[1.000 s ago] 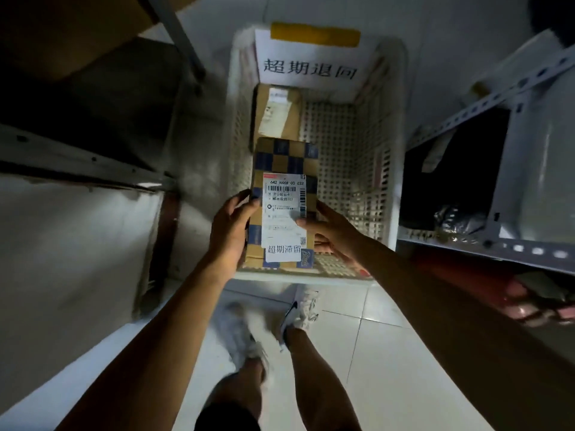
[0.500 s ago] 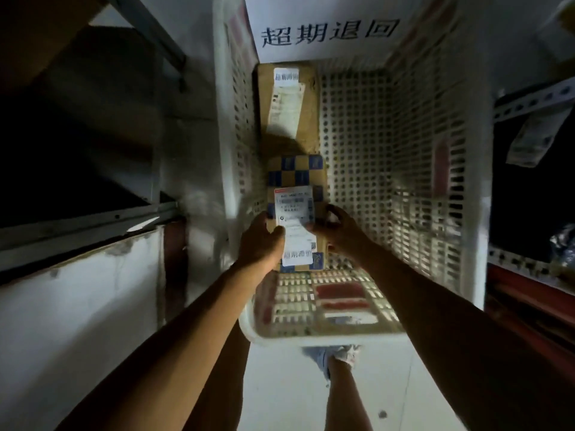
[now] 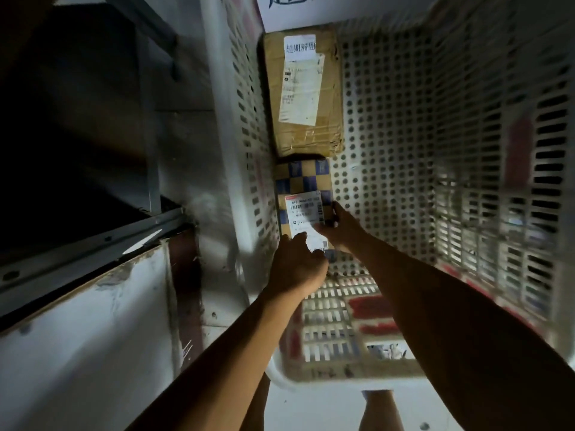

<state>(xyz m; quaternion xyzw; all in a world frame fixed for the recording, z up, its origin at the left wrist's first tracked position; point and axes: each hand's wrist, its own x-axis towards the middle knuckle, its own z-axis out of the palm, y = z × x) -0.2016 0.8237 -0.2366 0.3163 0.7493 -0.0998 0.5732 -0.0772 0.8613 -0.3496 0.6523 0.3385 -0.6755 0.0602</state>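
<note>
1. Blue-and-tan checked parcel (image 3: 303,178) lies on the floor of a white plastic crate (image 3: 404,119), its long side against the crate's left wall.
2. Its far end sits just beside a brown box (image 3: 306,88), which fills the crate's far left corner; whether the two touch is hidden in shadow.
3. A white label (image 3: 303,209) covers the parcel's near half.
4. The left hand (image 3: 295,265) grasps the parcel's near end, fingers curled over the edge.
5. The right hand (image 3: 339,231) grasps the parcel's right side, thumb lying on the label and fingers wrapped down the side.
6. A paper sign (image 3: 295,7) with dark characters hangs on the crate's far wall above the brown box.
7. A metal shelf (image 3: 93,241) stands left of the crate, close to its wall.
</note>
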